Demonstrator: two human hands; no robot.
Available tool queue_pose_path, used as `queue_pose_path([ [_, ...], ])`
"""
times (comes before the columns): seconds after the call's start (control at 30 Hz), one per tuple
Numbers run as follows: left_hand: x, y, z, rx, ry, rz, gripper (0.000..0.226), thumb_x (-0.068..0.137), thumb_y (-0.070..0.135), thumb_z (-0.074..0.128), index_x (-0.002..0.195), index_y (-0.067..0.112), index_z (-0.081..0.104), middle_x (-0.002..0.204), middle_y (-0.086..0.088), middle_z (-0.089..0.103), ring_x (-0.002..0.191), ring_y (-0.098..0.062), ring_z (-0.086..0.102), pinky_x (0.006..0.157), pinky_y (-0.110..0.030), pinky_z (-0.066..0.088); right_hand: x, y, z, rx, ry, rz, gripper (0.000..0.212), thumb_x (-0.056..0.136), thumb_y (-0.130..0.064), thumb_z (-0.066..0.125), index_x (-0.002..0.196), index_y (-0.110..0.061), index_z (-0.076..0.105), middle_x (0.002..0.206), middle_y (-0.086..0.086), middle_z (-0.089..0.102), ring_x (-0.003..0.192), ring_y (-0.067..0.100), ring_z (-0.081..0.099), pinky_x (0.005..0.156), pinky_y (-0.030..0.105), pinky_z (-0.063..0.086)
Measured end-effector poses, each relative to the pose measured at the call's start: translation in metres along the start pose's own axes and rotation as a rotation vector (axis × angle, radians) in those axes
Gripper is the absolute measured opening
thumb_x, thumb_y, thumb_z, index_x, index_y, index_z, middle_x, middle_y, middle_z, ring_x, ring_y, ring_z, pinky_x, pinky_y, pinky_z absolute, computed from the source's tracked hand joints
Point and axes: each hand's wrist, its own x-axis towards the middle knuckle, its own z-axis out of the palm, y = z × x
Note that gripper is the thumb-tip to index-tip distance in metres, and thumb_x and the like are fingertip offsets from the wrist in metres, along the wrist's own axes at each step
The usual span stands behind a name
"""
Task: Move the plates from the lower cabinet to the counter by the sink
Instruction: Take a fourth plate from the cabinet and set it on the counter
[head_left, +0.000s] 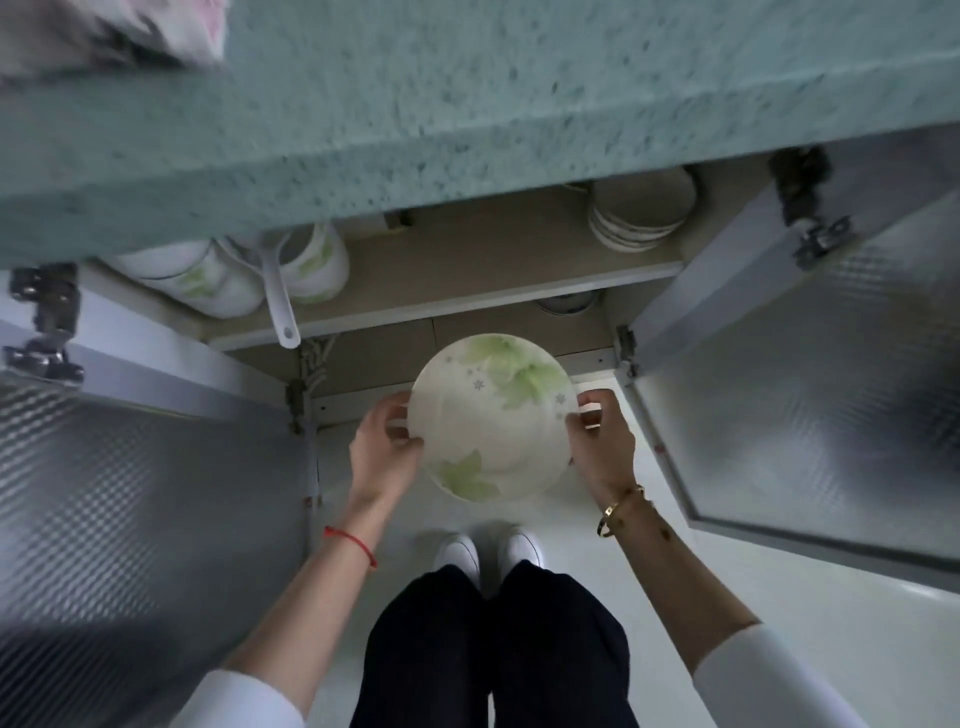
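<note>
The left hand (382, 449) and right hand (597, 447) grip opposite edges of one leaf-patterned plate (493, 415). Their fingers curl round the rim, and the fingertips beneath it are hidden. The plate is held in front of the open lower cabinet (467, 260), above the floor. On the shelf, a stack of white dishes (641, 218) stands at right, its rear cut off by the speckled green counter (415, 130). Bowls (208, 283) and a white ladle handle (278, 301) are at left.

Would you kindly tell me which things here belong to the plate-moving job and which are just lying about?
Job: floral plate, left hand, right hand, counter, stacked dishes.
Lying about: floral crockery, white ladle.
</note>
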Motion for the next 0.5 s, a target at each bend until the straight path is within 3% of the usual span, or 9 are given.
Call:
queue_pose_path([
  [0.1,-0.044,0.039,-0.035,-0.016,-0.009,0.031,0.056,0.073,-0.008,0.059,0.118,0.024,0.067,0.104,0.008,0.072,0.086,-0.007,0.068,0.072,-0.014,0.048,-0.043,-0.039,-0.037,0.043,-0.003,0.03,0.017,0.088,-0.009,0.055,0.103,-0.016,0.056,0.086,0.008,0.068,0.08,0.038,0.066,0.081,0.054,0.055],
  [0.23,-0.097,0.091,-0.081,-0.043,-0.013,0.086,0.059,0.077,-0.01,0.06,0.125,0.024,0.064,0.109,0.009,0.068,0.089,-0.008,0.067,0.065,-0.005,0.046,-0.092,-0.094,-0.085,0.085,-0.007,0.019,0.016,0.088,-0.007,0.054,0.103,-0.014,0.057,0.082,0.004,0.066,0.081,0.035,0.066,0.076,0.052,0.056],
  [0.33,-0.136,0.126,-0.113,-0.055,-0.022,0.126,0.059,0.078,-0.01,0.06,0.127,0.023,0.063,0.11,0.008,0.066,0.095,-0.01,0.066,0.071,-0.008,0.048,-0.127,-0.131,-0.122,0.093,0.006,0.011,0.016,0.088,-0.007,0.055,0.103,-0.013,0.057,0.078,0.002,0.065,0.071,0.033,0.064,0.064,0.038,0.057],
  [0.43,-0.168,0.159,-0.14,-0.077,-0.039,0.155,0.06,0.077,-0.01,0.06,0.127,0.021,0.063,0.115,0.004,0.067,0.101,-0.015,0.066,0.079,-0.016,0.051,-0.159,-0.164,-0.155,0.117,0.014,0.004,0.015,0.087,-0.007,0.056,0.097,-0.018,0.056,0.077,0.001,0.063,0.062,0.025,0.059,0.044,0.018,0.047],
  [0.5,-0.188,0.182,-0.157,-0.081,-0.059,0.177,0.06,0.077,-0.01,0.06,0.128,0.022,0.063,0.116,0.003,0.067,0.102,-0.014,0.066,0.082,-0.019,0.051,-0.18,-0.185,-0.175,0.139,0.039,0.004,0.015,0.087,-0.006,0.057,0.095,-0.019,0.056,0.075,-0.001,0.062,0.059,0.02,0.058,0.043,0.012,0.043],
])
